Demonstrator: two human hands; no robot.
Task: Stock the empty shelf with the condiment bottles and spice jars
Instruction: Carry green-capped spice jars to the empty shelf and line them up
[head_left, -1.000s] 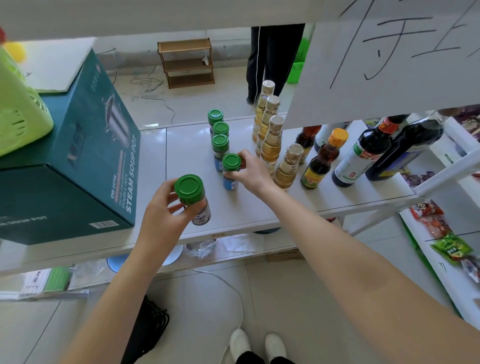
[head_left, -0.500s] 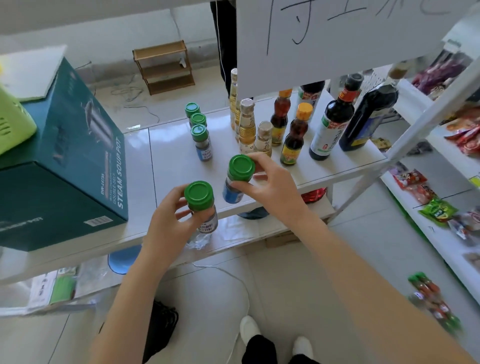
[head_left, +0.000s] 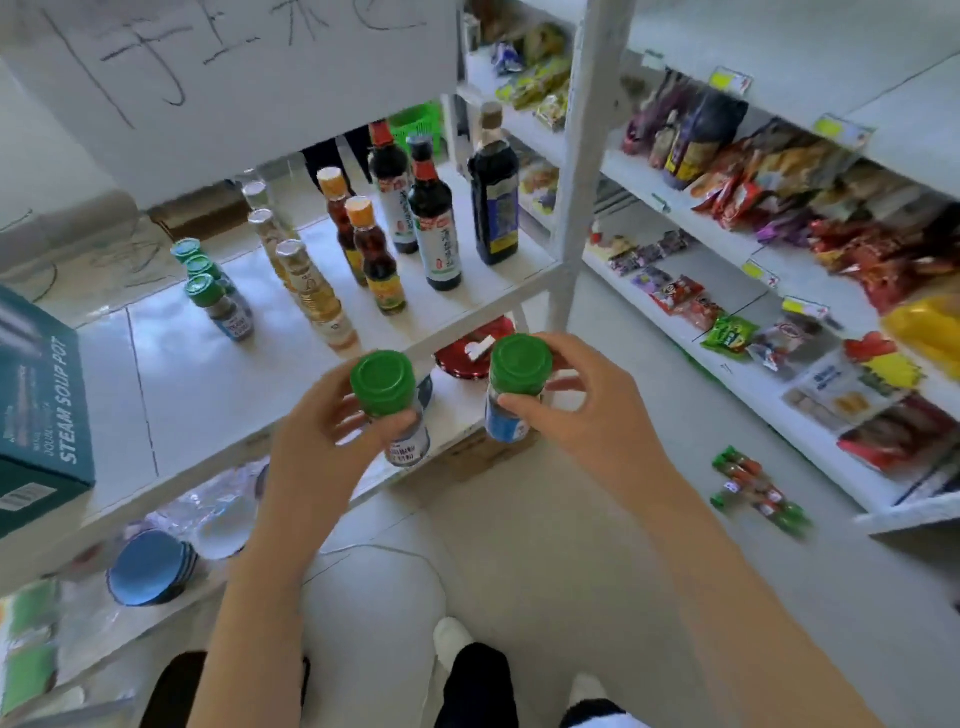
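My left hand (head_left: 317, 447) grips a green-capped spice jar (head_left: 387, 395) with a white label. My right hand (head_left: 582, 410) grips a second green-capped spice jar (head_left: 517, 379) with a blue label. Both jars are held upright in front of the white shelf (head_left: 208, 384), off its front edge. On that shelf stand three more green-capped jars (head_left: 213, 296), pale oil bottles (head_left: 306, 286), two orange-capped bottles (head_left: 374, 254) and dark sauce bottles (head_left: 431, 218).
A teal soup-pot box (head_left: 36, 410) sits at the shelf's left end. A white upright post (head_left: 576, 171) divides it from snack shelves (head_left: 779, 249) on the right. Packets (head_left: 753, 488) lie on the floor. Blue bowls (head_left: 150, 566) sit on the lower shelf.
Both hands have lifted their jars off the shelf and drawn them back toward me. The view has swung right, bringing the snack shelves into sight.
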